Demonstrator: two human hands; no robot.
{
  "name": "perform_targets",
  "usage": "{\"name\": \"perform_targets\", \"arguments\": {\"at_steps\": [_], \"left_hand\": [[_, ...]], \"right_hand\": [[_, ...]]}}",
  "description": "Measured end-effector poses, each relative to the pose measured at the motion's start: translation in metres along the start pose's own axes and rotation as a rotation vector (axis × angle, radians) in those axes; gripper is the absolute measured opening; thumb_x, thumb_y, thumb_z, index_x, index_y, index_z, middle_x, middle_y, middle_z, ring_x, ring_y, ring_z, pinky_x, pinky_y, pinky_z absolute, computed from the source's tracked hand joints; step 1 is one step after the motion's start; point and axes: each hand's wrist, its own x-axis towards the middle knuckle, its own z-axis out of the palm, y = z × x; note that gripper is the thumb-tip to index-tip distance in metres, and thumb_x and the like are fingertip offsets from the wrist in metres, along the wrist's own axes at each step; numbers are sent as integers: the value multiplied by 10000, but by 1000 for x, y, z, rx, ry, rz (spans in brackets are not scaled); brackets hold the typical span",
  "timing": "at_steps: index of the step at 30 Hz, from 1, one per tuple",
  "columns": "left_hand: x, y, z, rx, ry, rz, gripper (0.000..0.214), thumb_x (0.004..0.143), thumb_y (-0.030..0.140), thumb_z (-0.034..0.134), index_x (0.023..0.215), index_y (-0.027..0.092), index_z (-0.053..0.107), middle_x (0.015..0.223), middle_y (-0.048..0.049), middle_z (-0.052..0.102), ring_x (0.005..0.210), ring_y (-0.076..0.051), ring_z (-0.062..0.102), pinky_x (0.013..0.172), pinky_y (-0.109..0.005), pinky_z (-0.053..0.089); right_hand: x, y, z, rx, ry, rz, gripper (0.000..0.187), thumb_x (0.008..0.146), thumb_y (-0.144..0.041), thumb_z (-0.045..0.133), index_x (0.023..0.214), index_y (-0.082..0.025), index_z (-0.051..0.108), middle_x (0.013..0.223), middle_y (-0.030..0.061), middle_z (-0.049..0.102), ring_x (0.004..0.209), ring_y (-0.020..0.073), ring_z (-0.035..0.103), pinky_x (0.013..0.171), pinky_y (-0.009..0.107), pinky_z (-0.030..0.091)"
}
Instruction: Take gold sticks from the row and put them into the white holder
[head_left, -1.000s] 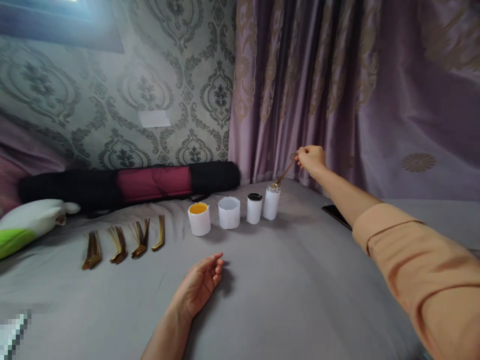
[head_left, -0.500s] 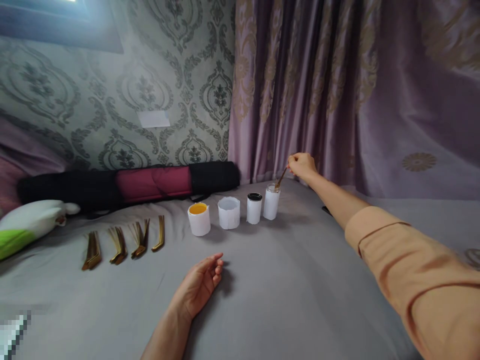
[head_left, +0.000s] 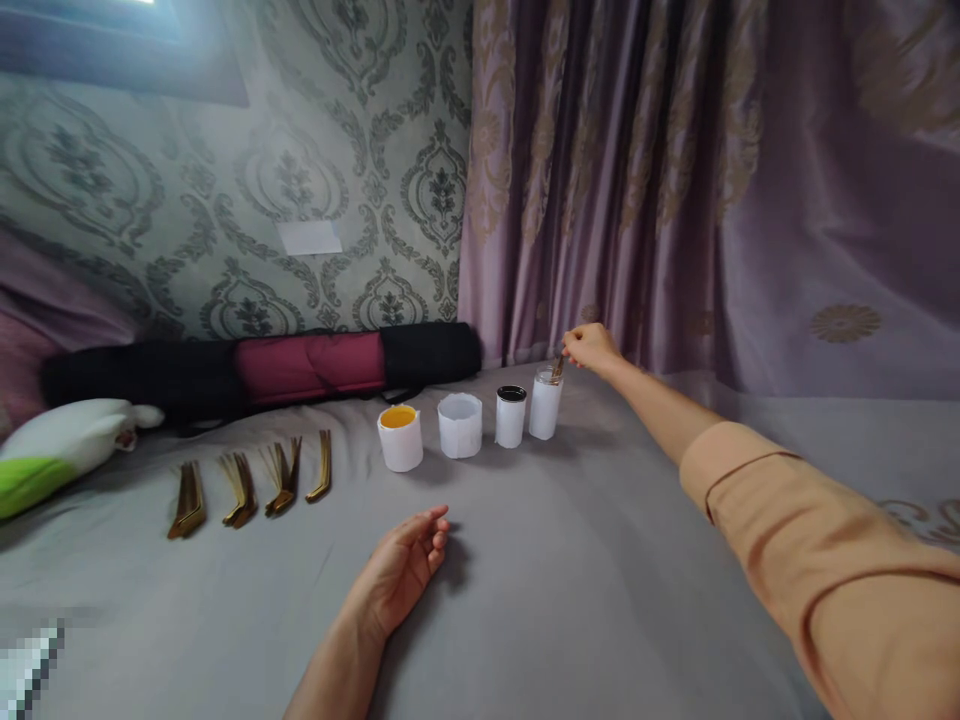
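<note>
My right hand reaches far forward, pinched on the top of a thin golden utensil that stands almost wholly inside the rightmost white jar. My left hand lies relaxed on the grey sheet, palm turned inward, fingers loosely curled and holding nothing. In a row with that jar stand a black-rimmed white jar, a wider white cup and a white cup with yellow inside.
Several groups of golden cutlery lie in a row at the left. A long black and maroon bag runs along the patterned wall. A white and green plush sits far left. Purple curtains hang behind the jars.
My right hand has come down towards the rightmost jar, and the golden utensil has sunk into it. The left hand has stayed put.
</note>
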Motion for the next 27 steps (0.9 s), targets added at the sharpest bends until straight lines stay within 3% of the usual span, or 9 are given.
{"name": "perform_targets", "arguments": {"at_steps": [8,17,27], "left_hand": [[2,0,-1,4,-14,5,195,758,123,511,947,78,537,693,-42,572,521,-57,525,469,-161,450],[-1,-1,0,4,-7,6,185,758,129,514,935,84,544,689,-44,573,525,-59,526,469,-161,447],[-2,0,1,24,2,7,195,754,119,515,942,81,546,698,-41,568,534,-58,526,474,-161,449]], "right_hand": [[-6,-1,2,-88,-30,-11,239,764,-257,454,746,-136,659,647,58,660,485,106,579,478,189,422],[-7,0,2,-174,9,-18,240,719,-304,497,791,-172,684,751,62,673,752,173,601,604,216,409],[-10,6,10,-157,30,38,267,691,-358,501,776,-191,692,784,46,667,763,181,590,576,217,397]]}}
